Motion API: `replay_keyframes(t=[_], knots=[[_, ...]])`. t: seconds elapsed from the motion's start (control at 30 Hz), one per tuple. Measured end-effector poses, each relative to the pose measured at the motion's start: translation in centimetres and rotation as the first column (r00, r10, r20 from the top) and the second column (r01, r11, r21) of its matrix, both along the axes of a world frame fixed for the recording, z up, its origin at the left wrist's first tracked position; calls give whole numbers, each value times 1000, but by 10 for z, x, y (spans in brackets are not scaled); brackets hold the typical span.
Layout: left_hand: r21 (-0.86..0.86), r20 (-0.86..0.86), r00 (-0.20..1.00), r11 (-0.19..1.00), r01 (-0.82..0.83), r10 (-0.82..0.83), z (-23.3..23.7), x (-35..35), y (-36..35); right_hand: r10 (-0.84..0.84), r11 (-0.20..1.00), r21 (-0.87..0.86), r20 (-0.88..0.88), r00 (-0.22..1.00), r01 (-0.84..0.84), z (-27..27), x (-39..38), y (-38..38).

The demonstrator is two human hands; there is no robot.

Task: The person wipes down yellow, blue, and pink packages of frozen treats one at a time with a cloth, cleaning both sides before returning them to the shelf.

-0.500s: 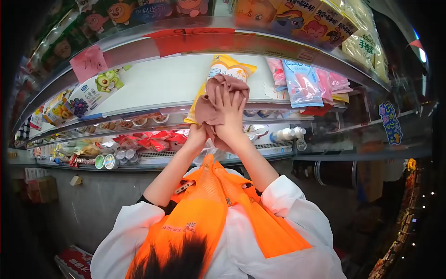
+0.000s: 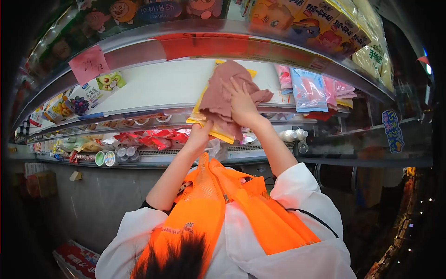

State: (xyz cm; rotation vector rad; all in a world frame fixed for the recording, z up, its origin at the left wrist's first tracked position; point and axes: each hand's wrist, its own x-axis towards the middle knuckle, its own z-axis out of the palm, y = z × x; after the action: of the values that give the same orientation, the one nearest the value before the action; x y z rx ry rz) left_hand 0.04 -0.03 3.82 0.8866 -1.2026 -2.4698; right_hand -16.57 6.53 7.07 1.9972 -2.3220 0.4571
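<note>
A yellow snack bag point(image 2: 194, 118) is tilted at the front of the middle shelf, its lower end past the shelf edge. Most of its face is hidden by a dusky pink cloth point(image 2: 218, 96). My left hand point(image 2: 200, 135) grips the bag's lower left corner, its thumb on top and its other fingers mostly out of sight underneath. On the cloth lies my right hand point(image 2: 242, 106), fingers stretched out and a little apart, pressing it onto the bag. A loose end of the cloth sticks out to the right of that hand.
Pink and blue bags point(image 2: 309, 90) lie on the shelf's right part, and fruit-printed cartons point(image 2: 88, 96) on its left. A shelf point(image 2: 204, 43) with cartons overhangs the hands. Below, a lower shelf holds red packets point(image 2: 160, 139), cups point(image 2: 110, 158) and small white bottles point(image 2: 293, 135).
The cloth has gone from bunched to spread over more of the bag. My right hand has moved slightly right. The bag's lower end now shows beside my left hand.
</note>
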Motion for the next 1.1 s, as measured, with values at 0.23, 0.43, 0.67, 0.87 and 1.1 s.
replay_keyframes(t=[0.23,0.43,0.67,0.87,1.1], knots=[[-99,22,999,994,36,-34,-17,3,-3,103,987,-134,109,989,-88,5,41,-12],[-40,28,1000,999,-12,13,5,5,7,-325,945,-7,48,944,326,-9,-32,-83],[-23,1,999,999,-36,36,1,7,6,-553,832,54,163,817,553,-12,-72,-85],[7,-63,998,1000,-11,12,-14,12,-12,-669,719,139,402,625,681,-5,-81,-59],[-445,3,997,893,66,-72,-3,4,-28,77,670,-40,997,-16,742,-35,-130,-36]])
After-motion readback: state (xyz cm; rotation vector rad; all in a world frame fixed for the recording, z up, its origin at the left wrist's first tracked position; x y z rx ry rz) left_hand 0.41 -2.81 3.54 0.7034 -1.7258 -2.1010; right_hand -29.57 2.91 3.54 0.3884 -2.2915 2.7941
